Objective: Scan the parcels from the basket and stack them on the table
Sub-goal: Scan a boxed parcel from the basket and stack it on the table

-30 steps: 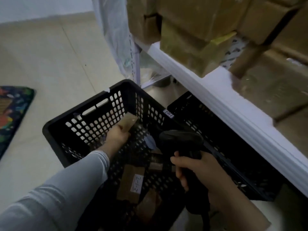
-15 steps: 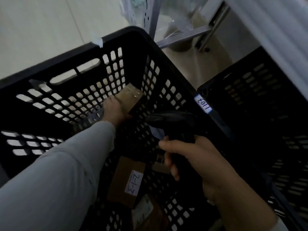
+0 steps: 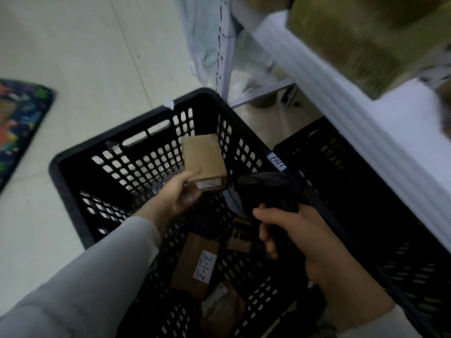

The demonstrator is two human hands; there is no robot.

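Observation:
A black lattice basket (image 3: 73, 157) stands on the floor below me. My left hand (image 3: 177, 195) grips a small brown cardboard parcel (image 3: 203, 158) and holds it up inside the basket, a label on its near end. Just to its right, my right hand (image 3: 300, 242) is closed on a black handheld scanner (image 3: 271, 186), whose head points toward the parcel. On the basket floor lie a brown parcel labelled "2-1-3" (image 3: 192, 264), a small dark box (image 3: 240, 237) and another wrapped parcel (image 3: 222, 306).
A second black basket (image 3: 366, 191) tagged "1102" sits to the right, partly under a white table edge (image 3: 341, 98). Cardboard boxes (image 3: 361, 32) are stacked on the table. A colourful mat (image 3: 17, 120) lies on the pale floor at left.
My left hand has lifted the small parcel off the basket wall and turned it so that its top and labelled end show. The scanner hand stayed beside it. The camera tilted back up.

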